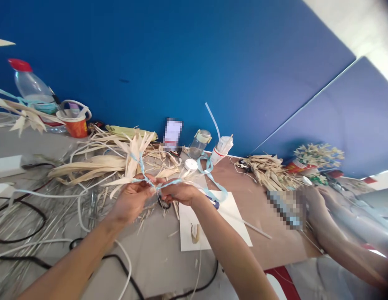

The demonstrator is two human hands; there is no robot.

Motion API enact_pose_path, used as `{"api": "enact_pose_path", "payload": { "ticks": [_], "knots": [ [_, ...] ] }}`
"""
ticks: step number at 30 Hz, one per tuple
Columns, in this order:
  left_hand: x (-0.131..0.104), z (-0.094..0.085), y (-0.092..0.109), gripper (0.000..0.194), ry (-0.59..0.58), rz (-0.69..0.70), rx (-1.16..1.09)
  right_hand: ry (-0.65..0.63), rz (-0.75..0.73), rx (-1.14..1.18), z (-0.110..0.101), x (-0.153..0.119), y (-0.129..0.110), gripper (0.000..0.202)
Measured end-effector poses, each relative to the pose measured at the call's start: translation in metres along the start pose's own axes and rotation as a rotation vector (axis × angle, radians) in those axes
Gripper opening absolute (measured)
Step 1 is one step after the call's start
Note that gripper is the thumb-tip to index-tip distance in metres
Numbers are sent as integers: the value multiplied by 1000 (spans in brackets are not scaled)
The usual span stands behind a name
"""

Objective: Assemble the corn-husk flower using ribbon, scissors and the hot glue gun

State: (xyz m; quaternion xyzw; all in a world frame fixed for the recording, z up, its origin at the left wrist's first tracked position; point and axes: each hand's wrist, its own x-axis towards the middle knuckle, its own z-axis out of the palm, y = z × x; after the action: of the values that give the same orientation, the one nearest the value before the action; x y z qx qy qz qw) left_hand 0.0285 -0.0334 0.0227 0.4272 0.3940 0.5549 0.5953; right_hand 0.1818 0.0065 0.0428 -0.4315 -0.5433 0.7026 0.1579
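Note:
My left hand (134, 198) pinches a light-blue wrapped stem (145, 177) that carries pale dried corn husk leaves (134, 152) at its upper end. Right beside it, my right hand (177, 192) is closed on the light-blue ribbon (168, 183) where it meets the stem. The two hands nearly touch at the join, and the fingertips partly hide it. A loose length of blue ribbon (217, 183) trails off to the right, past a small white-lidded jar (190, 166).
Dried husks (90, 164) heap behind my left hand. Cables (81, 212) and thin wires cover the left side. A white sheet (219, 233) lies under my right forearm. Behind stand a phone (172, 134), a glass jar (200, 143) and a paper cup (217, 155). Another person's hands (316, 204) are at right.

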Motion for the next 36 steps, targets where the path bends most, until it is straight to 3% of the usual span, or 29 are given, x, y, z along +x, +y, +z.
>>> {"api": "enact_pose_path", "payload": {
  "ticks": [4, 7, 9, 11, 13, 18, 23, 28, 36],
  "knots": [
    [3, 2, -1, 23, 48, -23, -23, -9, 67, 37, 10, -1, 6, 12],
    [5, 3, 0, 28, 102, -31, -75, 54, 5, -94, 13, -11, 13, 11],
    [6, 3, 0, 32, 135, -50, -92, 216, -113, -269, 14, -22, 16, 11],
    [7, 3, -1, 34, 144, -56, -86, 426, -250, -350, 15, -31, 18, 26],
    [8, 3, -4, 33, 140, -47, -75, 521, -340, -256, 18, -36, 19, 31],
    [9, 3, -11, 30, 85, -70, -121, 396, -365, 204, 33, -22, 19, 17],
    [10, 1, -14, 27, 79, -66, -26, 495, -352, 388, 40, -4, 26, 23],
    [12, -2, -17, 25, 27, -44, 137, 610, -368, 141, 38, -3, 29, 12],
    [11, -4, -23, 26, -33, -39, 255, 672, -303, -411, 35, -16, 26, 16]
  ]
}}
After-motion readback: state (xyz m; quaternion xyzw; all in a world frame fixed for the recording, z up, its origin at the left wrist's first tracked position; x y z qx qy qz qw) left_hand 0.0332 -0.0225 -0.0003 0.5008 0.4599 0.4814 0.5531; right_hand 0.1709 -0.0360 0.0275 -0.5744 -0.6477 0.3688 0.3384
